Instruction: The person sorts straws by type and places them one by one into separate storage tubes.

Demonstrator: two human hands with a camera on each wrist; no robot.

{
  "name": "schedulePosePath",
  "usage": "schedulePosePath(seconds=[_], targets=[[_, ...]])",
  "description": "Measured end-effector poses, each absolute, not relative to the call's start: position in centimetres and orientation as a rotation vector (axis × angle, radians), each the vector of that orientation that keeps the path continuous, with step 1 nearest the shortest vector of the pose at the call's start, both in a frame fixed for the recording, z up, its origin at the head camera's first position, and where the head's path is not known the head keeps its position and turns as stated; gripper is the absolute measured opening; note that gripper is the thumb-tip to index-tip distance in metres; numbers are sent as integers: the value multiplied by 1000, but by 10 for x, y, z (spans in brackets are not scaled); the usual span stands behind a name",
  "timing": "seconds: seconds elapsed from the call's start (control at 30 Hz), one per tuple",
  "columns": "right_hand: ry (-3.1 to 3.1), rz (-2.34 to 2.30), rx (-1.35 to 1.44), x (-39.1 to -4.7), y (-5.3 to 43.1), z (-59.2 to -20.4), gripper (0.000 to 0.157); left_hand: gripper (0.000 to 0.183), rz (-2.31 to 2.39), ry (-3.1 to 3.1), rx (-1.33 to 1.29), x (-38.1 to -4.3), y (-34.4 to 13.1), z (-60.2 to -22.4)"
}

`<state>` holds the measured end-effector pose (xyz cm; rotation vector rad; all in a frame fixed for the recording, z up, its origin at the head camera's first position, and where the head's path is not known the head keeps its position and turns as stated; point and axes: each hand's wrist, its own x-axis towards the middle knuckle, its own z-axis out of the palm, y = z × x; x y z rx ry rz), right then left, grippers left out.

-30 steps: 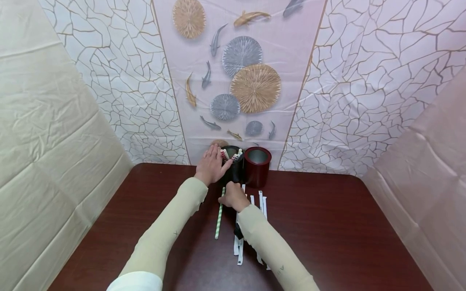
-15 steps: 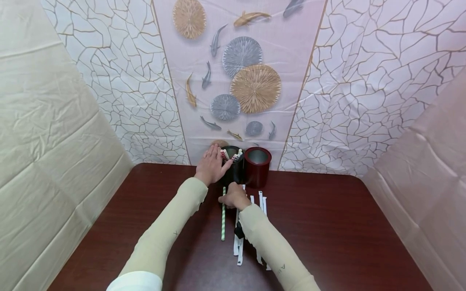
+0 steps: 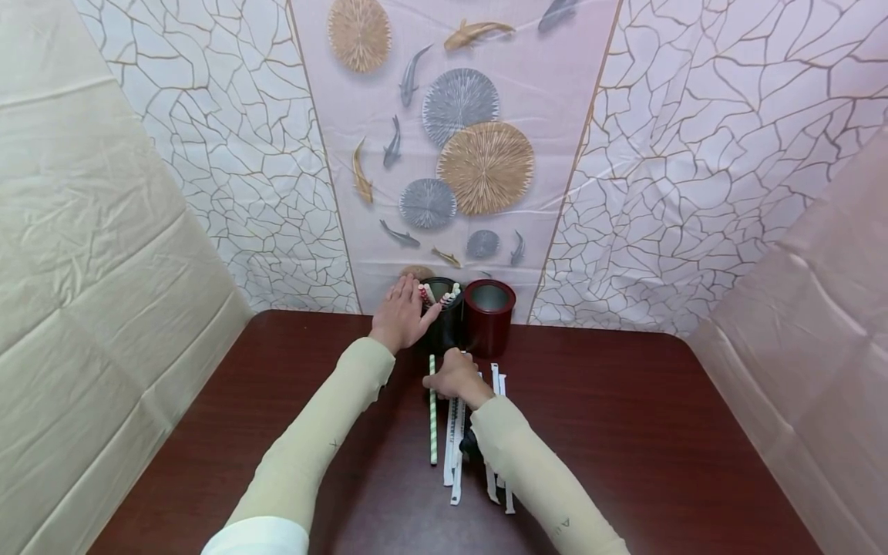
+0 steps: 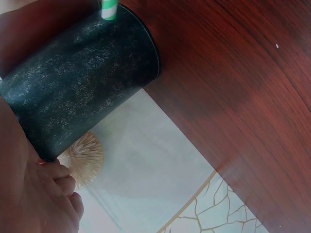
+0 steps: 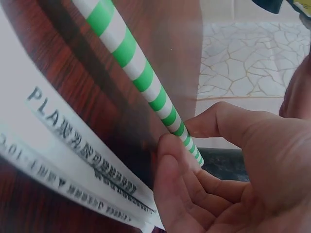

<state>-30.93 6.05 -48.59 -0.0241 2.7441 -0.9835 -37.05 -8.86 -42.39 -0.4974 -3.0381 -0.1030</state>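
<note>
My right hand [image 3: 454,374] pinches a green-and-white striped paper straw [image 3: 433,432] between thumb and forefinger, near its far end. In the right wrist view the straw [image 5: 146,80] runs from the upper left down to the fingertips. My left hand [image 3: 401,312] holds the rim of a black cup [image 3: 447,335], its thumb across the front and its fingers at the left side. Several striped straws [image 3: 449,294] stand in that cup. Paper-wrapped straws [image 3: 452,455] with printed lettering lie under and just right of my right hand.
A dark red cup [image 3: 490,324] with a grey inside stands right beside the black one. More wrapped straws [image 3: 494,482] lie below the right forearm. A patterned wall sheet [image 3: 428,254] rises just behind the cups, and beige cloth [image 3: 798,331] flanks the brown table [image 3: 624,432].
My right hand has shifted slightly to the right with the striped straw, whose near end has swung right from a slant to nearly straight. The left hand stays on the black cup.
</note>
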Motion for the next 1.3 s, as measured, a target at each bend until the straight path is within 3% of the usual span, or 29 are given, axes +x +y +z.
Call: schedulePosePath(seconds=[0.8,1.3], targets=[[2887,-932,-244,-277,104,-426,50,88,-111,-3031,-497,-371,-88,-425],[3138,-900,-476,-272,120,-357,16,87,-129,-3051,-494,-372,-88,-425]])
